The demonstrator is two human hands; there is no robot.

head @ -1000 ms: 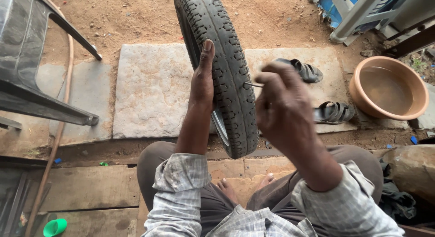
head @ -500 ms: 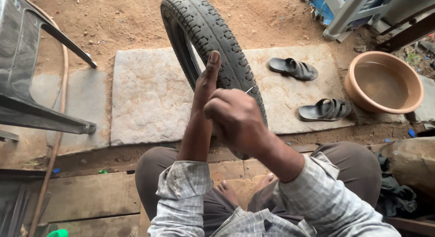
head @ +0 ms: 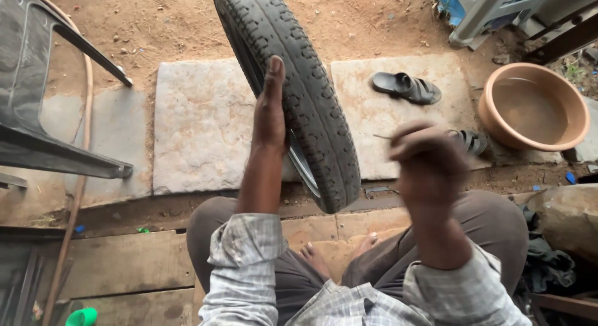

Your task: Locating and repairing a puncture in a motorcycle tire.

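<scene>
Seated person props a black tyre point(head: 299, 95) upright, off the ground, above the knees, in front of the stone slabs point(head: 202, 123). Left hand point(head: 271, 108) lies flat against its left sidewall, fingers extended, pressing rather than gripping. Right hand point(head: 427, 161), near right, is blurred, fingers curled around a thin pointed tool point(head: 381, 137). Risk: with only an open palm steadying it, the tyre may roll or tip rightward toward the sandals point(head: 406, 87); the point may slip and jab the left wrist.

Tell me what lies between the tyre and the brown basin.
In the head view, between the tyre and the basin: a stone slab with two dark sandals.
</scene>
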